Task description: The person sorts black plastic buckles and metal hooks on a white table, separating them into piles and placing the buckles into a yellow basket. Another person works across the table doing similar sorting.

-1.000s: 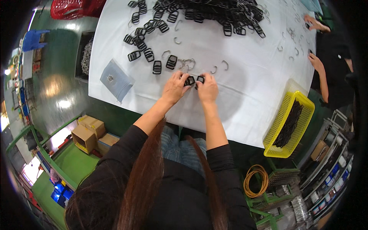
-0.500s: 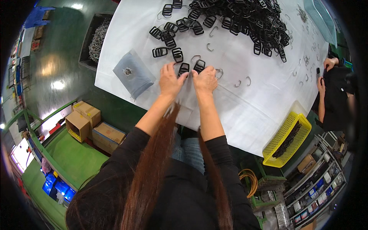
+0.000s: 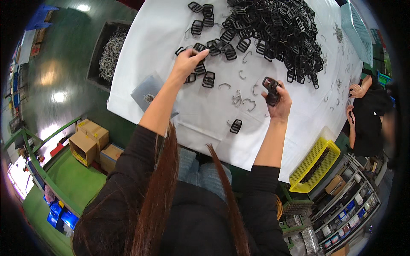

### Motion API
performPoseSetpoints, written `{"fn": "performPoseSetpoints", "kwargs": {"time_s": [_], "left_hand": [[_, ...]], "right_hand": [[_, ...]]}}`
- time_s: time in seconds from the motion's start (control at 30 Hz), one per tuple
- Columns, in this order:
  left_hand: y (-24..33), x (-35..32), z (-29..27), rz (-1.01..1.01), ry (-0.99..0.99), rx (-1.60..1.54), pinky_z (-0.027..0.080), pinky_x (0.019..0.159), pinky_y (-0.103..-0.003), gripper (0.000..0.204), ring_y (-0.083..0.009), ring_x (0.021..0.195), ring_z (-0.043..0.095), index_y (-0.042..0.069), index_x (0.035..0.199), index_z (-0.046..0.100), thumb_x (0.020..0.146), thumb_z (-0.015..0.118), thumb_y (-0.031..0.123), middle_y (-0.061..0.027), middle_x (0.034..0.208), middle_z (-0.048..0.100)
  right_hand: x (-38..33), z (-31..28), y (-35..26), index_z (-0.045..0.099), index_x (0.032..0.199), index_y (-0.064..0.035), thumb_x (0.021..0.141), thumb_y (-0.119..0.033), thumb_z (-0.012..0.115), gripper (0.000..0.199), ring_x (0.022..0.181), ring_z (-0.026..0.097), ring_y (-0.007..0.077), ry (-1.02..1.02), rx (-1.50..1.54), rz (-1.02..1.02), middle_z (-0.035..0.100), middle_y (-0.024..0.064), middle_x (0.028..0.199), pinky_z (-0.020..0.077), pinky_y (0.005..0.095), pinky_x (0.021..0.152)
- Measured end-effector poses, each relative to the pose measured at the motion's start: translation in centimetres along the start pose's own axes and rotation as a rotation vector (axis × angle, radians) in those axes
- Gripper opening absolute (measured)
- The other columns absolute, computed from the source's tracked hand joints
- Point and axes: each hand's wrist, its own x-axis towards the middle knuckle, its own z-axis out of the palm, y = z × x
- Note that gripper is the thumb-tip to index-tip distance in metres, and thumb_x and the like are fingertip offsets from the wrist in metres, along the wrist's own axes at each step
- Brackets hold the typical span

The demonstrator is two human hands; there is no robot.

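My right hand (image 3: 281, 102) is closed around a few black plastic strap buckles (image 3: 270, 85), held above the white-covered table. To the left, my left hand (image 3: 187, 65) reaches over loose black buckles (image 3: 209, 79), its thumb stretched out to the right; its fingertips are partly hidden, and nothing is visibly gripped. Between the hands lie bent metal wire hooks (image 3: 237, 99). A single buckle with a wire piece (image 3: 235, 126) lies nearer the table's front edge. Beyond my hands is a large pile of black buckles (image 3: 273, 30).
Left of my forearm lies a grey plastic bag (image 3: 147, 87) with wire pieces on it. A dark bin of metal parts (image 3: 113, 53) stands left. On the right are a yellow basket (image 3: 305, 173), a light-blue basket (image 3: 358, 34) and another person's hands (image 3: 358, 90).
My hands have moved apart: the right went right and now holds buckles, the left went up and left to loose buckles. A buckle now lies near the front edge. The view has shifted.
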Motion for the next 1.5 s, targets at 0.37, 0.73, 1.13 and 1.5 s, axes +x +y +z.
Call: {"fn": "performPoseSetpoints", "kwargs": {"time_s": [0.37, 0.73, 1.13, 1.5], "left_hand": [[2.8, 3.0, 4.7, 0.472, 0.104, 0.578, 0.048, 0.071, -0.036, 0.041, -0.0244, 0.082, 0.061, 0.002, 0.097, 0.057, 0.074, 0.074, 0.03, -0.0082, 0.085, 0.062], [1.7, 5.3, -2.9, 0.109, -0.747, -1.186, 0.048, 0.06, -0.03, 0.031, -0.0221, 0.08, 0.056, 0.005, 0.109, 0.053, 0.08, 0.057, 0.015, -0.0133, 0.098, 0.055], [5.3, 9.5, -6.5, 0.235, -0.123, -0.411, 0.053, 0.079, -0.043, 0.035, -0.0279, 0.092, 0.06, 0.005, 0.112, 0.054, 0.086, 0.058, 0.028, -0.0132, 0.108, 0.058], [5.8, 9.1, -0.2, 0.248, 0.316, 0.853, 0.047, 0.082, -0.043, 0.042, -0.0317, 0.11, 0.048, 0.003, 0.107, 0.052, 0.078, 0.068, 0.028, -0.0155, 0.112, 0.054]], "right_hand": [[13.3, 7.9, 1.0, 0.049, 0.103, -0.0001, 0.075, -0.008, 0.044, 0.03, 0.075, 0.061, 0.0289, 0.123, -0.781, 0.027, 0.057, 0.0153, 0.095, 0.0525, 0.0394, 0.074], [13.5, 9.3, 3.5, 0.057, 0.091, -0.0047, 0.074, -0.022, 0.064, 0.025, 0.087, 0.063, 0.0234, 0.221, -0.88, -0.019, 0.06, 0.0082, 0.098, 0.0492, 0.034, 0.066], [15.1, 13.7, 7.3, 0.062, 0.086, -0.0027, 0.068, -0.031, 0.074, 0.036, 0.075, 0.062, 0.0202, 0.342, -1.295, -0.173, 0.064, 0.0069, 0.086, 0.0478, 0.0316, 0.065], [9.7, 9.3, 3.7, 0.053, 0.1, -0.0043, 0.076, -0.017, 0.065, 0.029, 0.077, 0.057, 0.0172, 0.189, -0.966, -0.017, 0.057, 0.0061, 0.092, 0.0463, 0.0283, 0.059]]}}
